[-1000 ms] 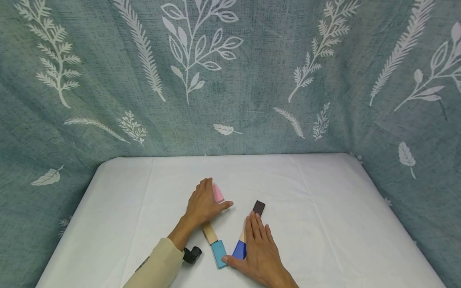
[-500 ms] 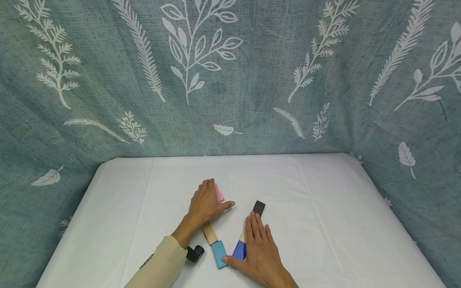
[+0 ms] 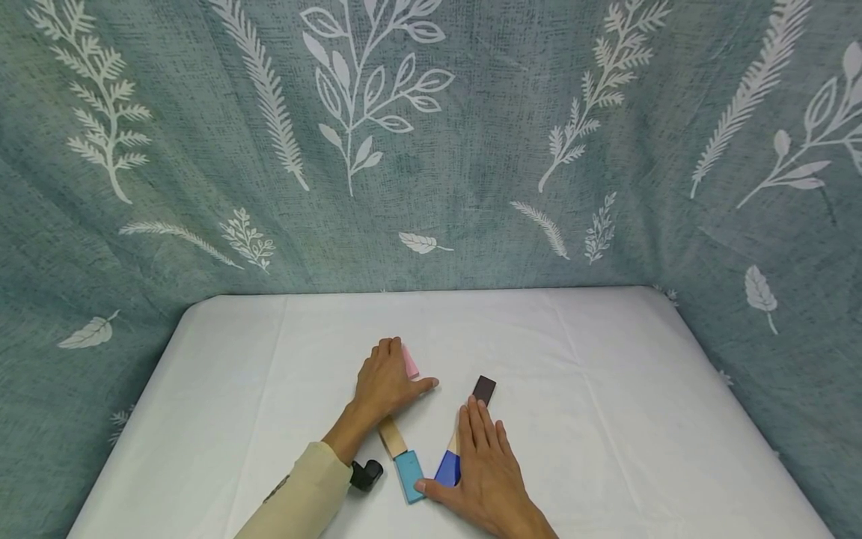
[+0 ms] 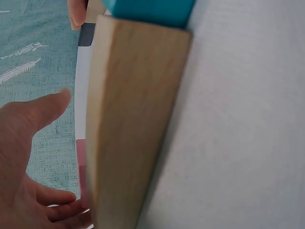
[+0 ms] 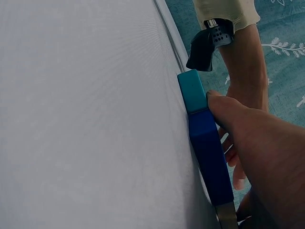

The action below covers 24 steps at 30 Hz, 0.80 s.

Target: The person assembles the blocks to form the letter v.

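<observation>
Flat wooden blocks lie on the white table in a V shape. Its left arm has a pink block (image 3: 410,362), a plain wooden block (image 3: 391,437) and a teal block (image 3: 409,476). The right arm shows a dark brown block (image 3: 484,389), a sliver of plain wood (image 3: 453,442) and a blue block (image 3: 447,469). My left hand (image 3: 384,382) lies against the pink block's left side, thumb stretched out to the right. Along the outer side of the right arm, my right hand (image 3: 488,468) rests with straight fingers, its thumb at the teal block and covering parts of the blocks.
White cloth covers the table (image 3: 606,449). Behind and beside it hangs a green leaf-patterned curtain (image 3: 471,150). A black wrist camera (image 3: 367,475) sticks out at my left sleeve (image 3: 296,490), close to the teal block.
My left hand and forearm have shifted slightly to the right, and less of the pink block shows. The right hand has stayed in place.
</observation>
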{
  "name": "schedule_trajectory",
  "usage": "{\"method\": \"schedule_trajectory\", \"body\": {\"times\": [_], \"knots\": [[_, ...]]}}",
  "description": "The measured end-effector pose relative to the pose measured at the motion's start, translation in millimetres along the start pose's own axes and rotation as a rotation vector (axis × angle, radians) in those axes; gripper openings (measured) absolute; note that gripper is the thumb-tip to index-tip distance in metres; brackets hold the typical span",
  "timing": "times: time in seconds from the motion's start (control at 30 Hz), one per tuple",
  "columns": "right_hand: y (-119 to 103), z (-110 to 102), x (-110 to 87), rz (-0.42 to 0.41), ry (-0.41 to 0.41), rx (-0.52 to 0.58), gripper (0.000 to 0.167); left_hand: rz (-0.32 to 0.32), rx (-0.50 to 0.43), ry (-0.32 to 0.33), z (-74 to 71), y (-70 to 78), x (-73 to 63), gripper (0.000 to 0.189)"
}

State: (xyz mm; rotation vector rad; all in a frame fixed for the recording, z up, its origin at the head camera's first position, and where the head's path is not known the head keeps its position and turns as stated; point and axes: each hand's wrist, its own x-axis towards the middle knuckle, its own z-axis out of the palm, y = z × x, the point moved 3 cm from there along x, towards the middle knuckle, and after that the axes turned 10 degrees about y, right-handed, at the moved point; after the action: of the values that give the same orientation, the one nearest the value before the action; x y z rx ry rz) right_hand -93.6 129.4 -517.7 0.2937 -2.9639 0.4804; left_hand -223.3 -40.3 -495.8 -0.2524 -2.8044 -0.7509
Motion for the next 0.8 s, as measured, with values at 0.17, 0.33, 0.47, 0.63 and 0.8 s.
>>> {"method": "schedule_trajectory", "body": {"times": [0.17, 0.33, 0.47, 0.63, 0.8], "knots": [[0.0, 0.3, -0.7, 0.004, -0.004, 0.001, 0.130, 0.005, 0.013, 0.009, 1.4, -1.3, 0.5, 0.099], [0.1, 0.9, -0.9, 0.007, -0.007, -0.003, 0.131, 0.028, 0.028, 0.010, 1.0, -3.3, 1.5, 0.096], [0.5, 0.9, -0.3, 0.005, -0.002, -0.012, 0.131, 0.049, 0.032, 0.010, 0.2, -5.1, 2.9, 0.092], [0.3, 0.6, -0.1, 0.008, -0.003, -0.012, 0.131, 0.063, 0.047, 0.004, 0.4, -7.8, 4.5, 0.089], [-0.3, 0.7, -0.1, 0.006, 0.000, -0.010, 0.131, 0.073, 0.054, -0.005, 0.5, -10.3, 4.7, 0.085]]}}
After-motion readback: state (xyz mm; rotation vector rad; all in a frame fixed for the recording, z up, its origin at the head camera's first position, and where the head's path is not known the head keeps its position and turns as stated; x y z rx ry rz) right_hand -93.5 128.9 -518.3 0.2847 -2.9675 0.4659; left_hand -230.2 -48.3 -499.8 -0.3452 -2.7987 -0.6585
